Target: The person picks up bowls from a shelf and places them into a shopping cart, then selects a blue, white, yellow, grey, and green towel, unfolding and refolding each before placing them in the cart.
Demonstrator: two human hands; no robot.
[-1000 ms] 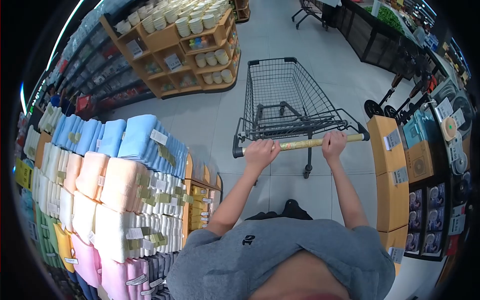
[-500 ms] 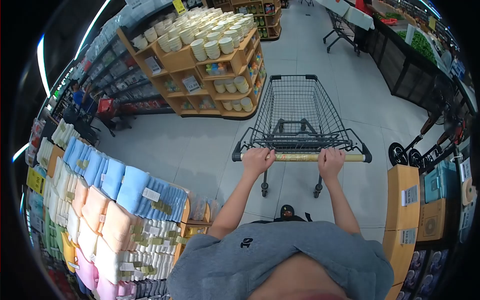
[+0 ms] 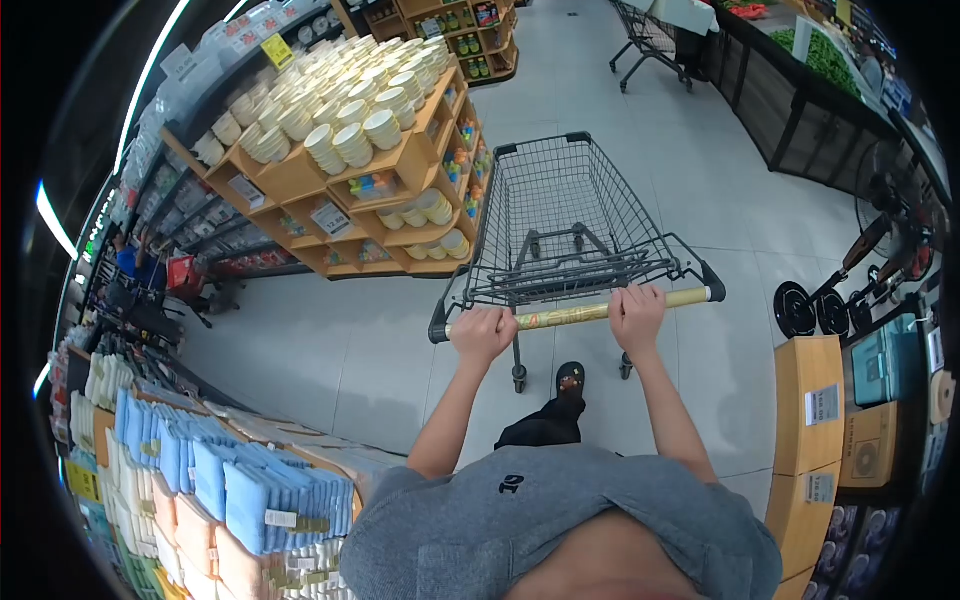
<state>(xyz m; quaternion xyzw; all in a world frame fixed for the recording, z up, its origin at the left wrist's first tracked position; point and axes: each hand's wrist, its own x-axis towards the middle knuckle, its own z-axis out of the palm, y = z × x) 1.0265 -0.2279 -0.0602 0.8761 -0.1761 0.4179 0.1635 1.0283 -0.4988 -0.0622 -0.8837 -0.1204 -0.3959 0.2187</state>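
Note:
An empty dark wire shopping cart [image 3: 570, 210] stands directly in front of me, angled a little to the left. Its yellowish handle bar [image 3: 563, 316] runs crosswise between black end caps. My left hand [image 3: 483, 334] is closed round the bar near its left end. Further right, my right hand [image 3: 637, 316] wraps round the same bar, with a printed stretch of it showing between the two hands. A foot in a dark shoe [image 3: 571, 380] shows below the bar.
Left ahead is a wooden shelf [image 3: 400, 235] stacked with cups; folded towels [image 3: 260, 500] lie nearer. Another cart [image 3: 650, 40] and a black-panelled produce stand [image 3: 800, 110] are ahead right. A wooden stand [image 3: 808, 400] and fans [image 3: 880, 230] are at right. A person [image 3: 135, 260] is far left.
The cart has turned slightly left, with both hands still on its bar. The cup shelf and towels have shifted left and down in view, and a foot has come forward.

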